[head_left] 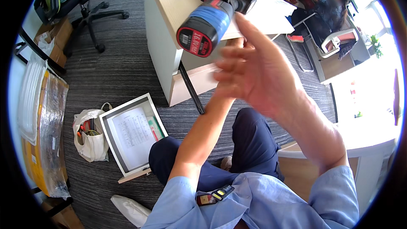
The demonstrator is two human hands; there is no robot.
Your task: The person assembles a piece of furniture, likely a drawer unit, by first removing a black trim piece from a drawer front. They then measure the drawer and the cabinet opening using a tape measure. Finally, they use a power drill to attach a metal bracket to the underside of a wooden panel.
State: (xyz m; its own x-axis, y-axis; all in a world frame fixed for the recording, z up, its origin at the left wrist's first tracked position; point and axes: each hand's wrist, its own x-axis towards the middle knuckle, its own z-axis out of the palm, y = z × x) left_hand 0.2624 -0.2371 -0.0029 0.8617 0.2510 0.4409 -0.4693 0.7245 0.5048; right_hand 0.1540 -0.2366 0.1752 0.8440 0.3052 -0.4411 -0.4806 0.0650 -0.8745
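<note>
My right hand [258, 74] is raised in front of the pale wooden cabinet [159, 42], thumb and fingers apart, slightly blurred and holding nothing. My left forearm reaches up behind it toward the cabinet's drawer opening. Only a bit of my left hand [235, 41] shows, so its fingers and anything in them are hidden. Just above both hands, a red and black cordless drill [216, 10] with blue tape rests on the cabinet top, its battery end toward me. A black drawer runner [190, 87] juts out of the opening, beside my left forearm.
A removed drawer [123, 167] holding papers lies on the carpet by my knee. Left of it stands a cloth bag [92, 138] with tools. Wrapped packages [46, 131] and a wheeled chair [87, 15] are farther left. Another person [333, 12] sits at the far right.
</note>
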